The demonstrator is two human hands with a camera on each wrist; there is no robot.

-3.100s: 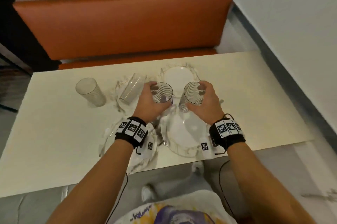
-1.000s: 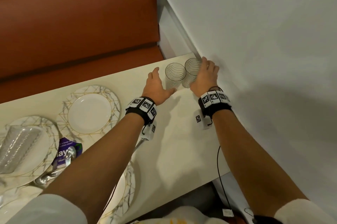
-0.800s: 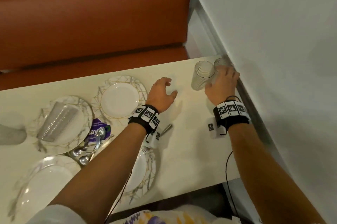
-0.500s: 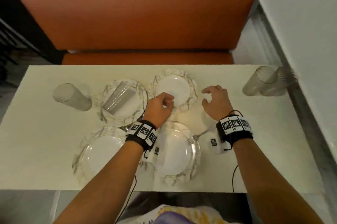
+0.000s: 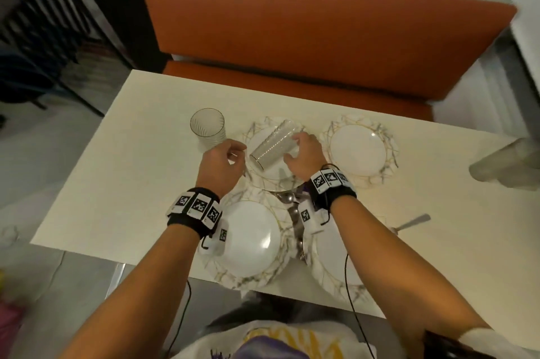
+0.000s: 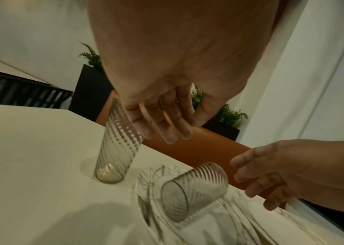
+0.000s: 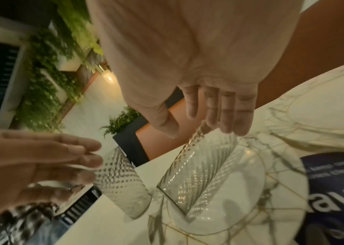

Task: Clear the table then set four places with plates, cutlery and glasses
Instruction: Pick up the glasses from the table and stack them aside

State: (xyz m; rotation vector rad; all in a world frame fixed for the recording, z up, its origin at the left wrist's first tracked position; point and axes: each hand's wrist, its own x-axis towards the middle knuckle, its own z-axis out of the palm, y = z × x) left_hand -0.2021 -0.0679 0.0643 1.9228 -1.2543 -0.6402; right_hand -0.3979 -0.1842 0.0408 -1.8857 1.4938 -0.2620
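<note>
Right hand (image 5: 304, 158) spread, fingers loose over tipped glass (image 5: 273, 146); left hand (image 5: 220, 166) relaxed, empty, beside upright glass (image 5: 208, 128).

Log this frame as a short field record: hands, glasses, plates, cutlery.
left hand: open, reaching beside the upright glass, holds nothing
right hand: open, fingers at the tipped glass, not yet gripped
tipped glass: lying on its side on the far-left plate
other plates: far-right plate; near-left plate
cutlery: spoons between the plates
table: cream top
</note>
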